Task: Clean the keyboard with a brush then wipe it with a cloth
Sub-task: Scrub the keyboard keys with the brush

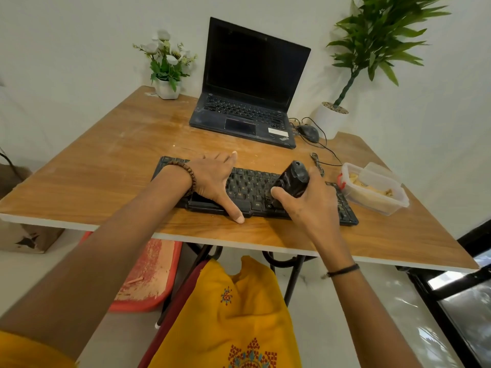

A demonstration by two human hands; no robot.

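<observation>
A black keyboard (252,185) lies near the front edge of the wooden table (106,166). My left hand (215,179) rests flat across its left half, fingers spread, thumb reaching down to the table in front of it. My right hand (310,200) grips a black brush (292,179) with a thick handle, tilted so its lower end meets the keys right of the keyboard's middle. The bristles are hidden behind my thumb and the brush body. No cloth is in view.
An open black laptop (249,83) stands at the back, with a wired mouse (308,132) to its right. A clear plastic box (374,189) sits just right of the keyboard. Two potted plants (167,65) (372,46) stand at the back corners.
</observation>
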